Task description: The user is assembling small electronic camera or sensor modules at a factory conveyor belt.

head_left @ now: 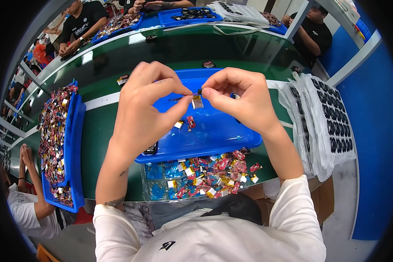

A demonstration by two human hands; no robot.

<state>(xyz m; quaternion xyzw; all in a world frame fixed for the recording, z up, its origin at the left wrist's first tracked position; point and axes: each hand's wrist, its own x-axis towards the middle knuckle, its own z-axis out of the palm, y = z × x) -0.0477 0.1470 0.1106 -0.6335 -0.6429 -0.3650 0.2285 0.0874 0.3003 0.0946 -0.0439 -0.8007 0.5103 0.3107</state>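
Note:
Over a blue plastic tray [205, 146], both my hands are raised with their fingertips nearly meeting. My left hand [146, 96] pinches thin dark wires [194, 94] between thumb and forefinger. A small black part [200, 91] is gripped in the thumb and forefinger of my right hand [244, 98]. A silver battery cell with a yellow top [197, 103] shows just below the fingertips; whether it hangs from the wires I cannot tell. In the tray lie a red circuit board [191, 122] and another small battery cell [178, 124]. A black piece [150, 149] rests at the tray's near left corner.
A clear blister tray [155, 192] heaped with red boards and cells lies nearest me. At left stands a blue bin [74, 174] full of similar parts. White trays of black pieces [334, 115] are stacked at right. People sit across the green conveyor belt [170, 46].

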